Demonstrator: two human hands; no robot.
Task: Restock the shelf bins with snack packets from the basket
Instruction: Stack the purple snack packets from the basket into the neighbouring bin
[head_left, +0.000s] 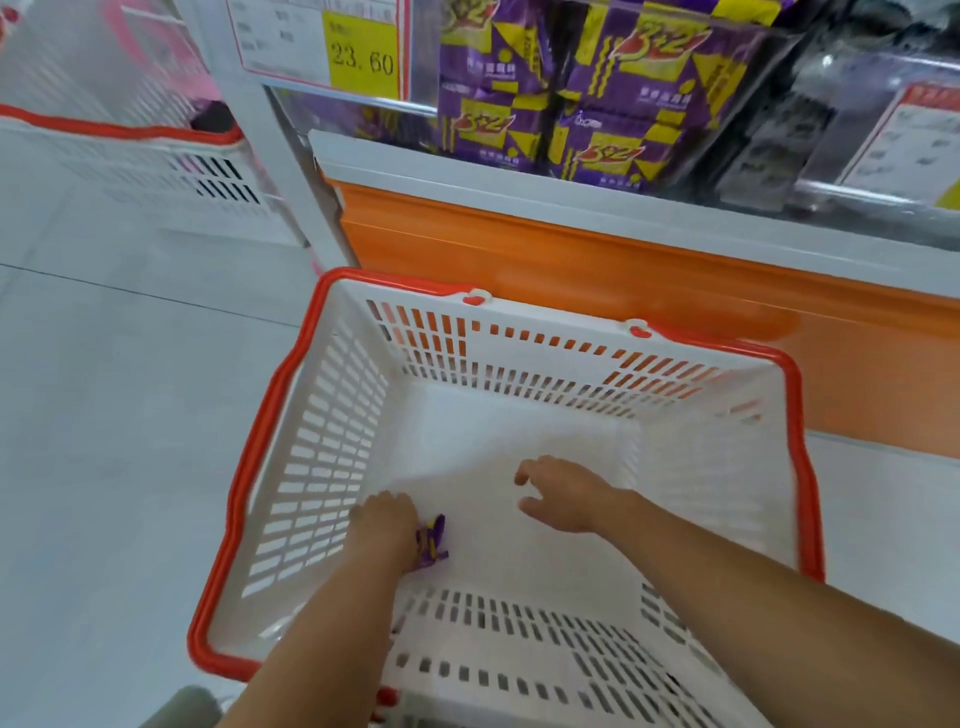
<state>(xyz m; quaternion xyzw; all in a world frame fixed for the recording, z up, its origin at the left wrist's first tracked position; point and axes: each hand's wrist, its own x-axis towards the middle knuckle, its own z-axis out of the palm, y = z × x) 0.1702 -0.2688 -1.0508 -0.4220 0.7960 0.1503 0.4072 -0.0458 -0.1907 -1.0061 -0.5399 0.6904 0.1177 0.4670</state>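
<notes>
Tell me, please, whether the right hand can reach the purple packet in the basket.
Probably yes: the right hand is open inside the basket, with bare floor between it and the purple packet, though the left hand grips that packet and covers much of it.

We read 23.60 on the yellow price tag (362, 54), and 3+2 in red on the purple snack packets (655, 62); the smaller print is too blurred.
</notes>
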